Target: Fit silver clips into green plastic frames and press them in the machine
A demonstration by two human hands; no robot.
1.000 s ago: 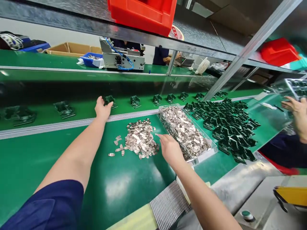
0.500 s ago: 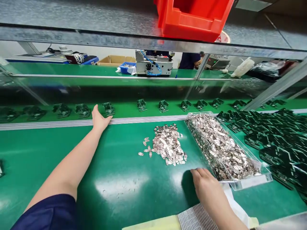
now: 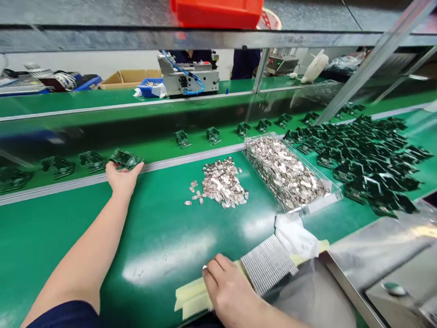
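Observation:
My left hand (image 3: pixel 121 180) reaches out to the strip behind the bench rail, thumb and fingers closed about a green circuit board (image 3: pixel 125 158). Near the bench's front edge, my right hand (image 3: pixel 227 284) has its fingers curled together. A small bright speck shows at its fingertips, too small to name. Beside that hand lies a ribbed silvery block (image 3: pixel 269 265) on yellow tape (image 3: pixel 194 294). Ahead of it is a loose pile of small metal pieces (image 3: pixel 223 184). A clear tray (image 3: pixel 305 209) full of similar pieces stands to the right.
More circuit boards (image 3: pixel 213 135) stand in a row behind the rail (image 3: pixel 191 156). Many others (image 3: pixel 365 159) are massed at the right. A white cloth (image 3: pixel 295 234) lies below the tray. Overhead runs a metal shelf (image 3: pixel 102 38) with a red bin (image 3: pixel 218 13).
My left hand has closed on a circuit board and shifted slightly left in view. My right hand has moved left and down, away from the tray. The whole view has turned right.

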